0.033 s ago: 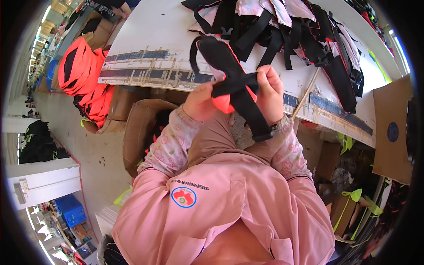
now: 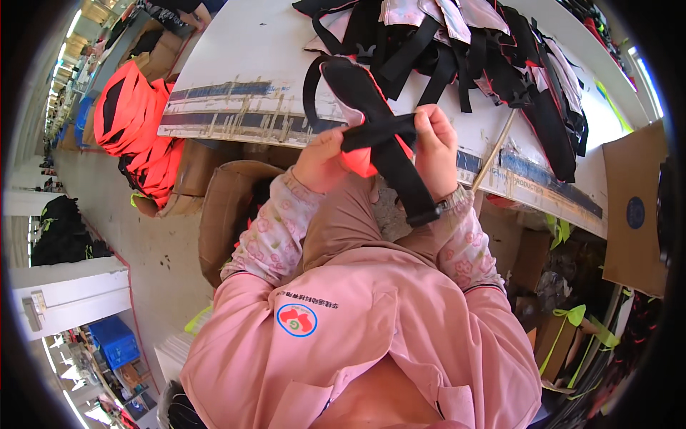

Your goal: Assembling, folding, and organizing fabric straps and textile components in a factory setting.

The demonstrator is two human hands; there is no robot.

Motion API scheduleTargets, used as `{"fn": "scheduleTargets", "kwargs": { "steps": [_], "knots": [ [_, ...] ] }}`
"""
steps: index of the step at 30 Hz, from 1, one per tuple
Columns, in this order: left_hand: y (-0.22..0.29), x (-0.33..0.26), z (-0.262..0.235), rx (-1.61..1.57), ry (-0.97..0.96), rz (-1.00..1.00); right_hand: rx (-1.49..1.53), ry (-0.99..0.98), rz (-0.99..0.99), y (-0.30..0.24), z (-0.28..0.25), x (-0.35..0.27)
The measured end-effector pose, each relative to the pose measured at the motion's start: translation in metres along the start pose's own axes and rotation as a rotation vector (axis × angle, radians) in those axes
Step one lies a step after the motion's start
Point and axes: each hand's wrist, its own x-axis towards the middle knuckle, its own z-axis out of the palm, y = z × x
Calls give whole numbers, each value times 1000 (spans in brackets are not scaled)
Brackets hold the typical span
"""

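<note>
We're pinching a narrow black webbing strap (image 2: 379,132) between both hands: left hand (image 2: 323,161) closed on its left end, right hand (image 2: 436,146) closed on its right end, so its long axis is running left to right between them. It's crossing over a wider black padded strap (image 2: 382,136) that's running from the worktop (image 2: 243,64) down toward our lap, with the strap pile (image 2: 464,43) lying just beyond.
</note>
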Motion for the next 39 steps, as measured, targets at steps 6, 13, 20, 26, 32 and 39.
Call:
{"fn": "scheduleTargets", "kwargs": {
  "steps": [6, 13, 20, 26, 32, 39],
  "knots": [
    [-6, 12, -31, 75, 346, 274, 309, -5, 449, 12, 8, 5],
    [-7, 17, -40, 205, 445, 173, 442, -3, 307, 15, 15, 4],
    [-31, 12, -1, 52, 586, 58, 380, 116, 114, 8, 19, 7],
    [-21, 9, -7, -89, 467, 204, 279, 63, 91, 30, 10, 1],
    [0, -2, -30, 41, 243, 130, 393, 116, 245, 27, -2, -1],
    [6, 11, -21, -1, 388, 180, 138, -86, 354, 39, -8, -3]
  ]
}}
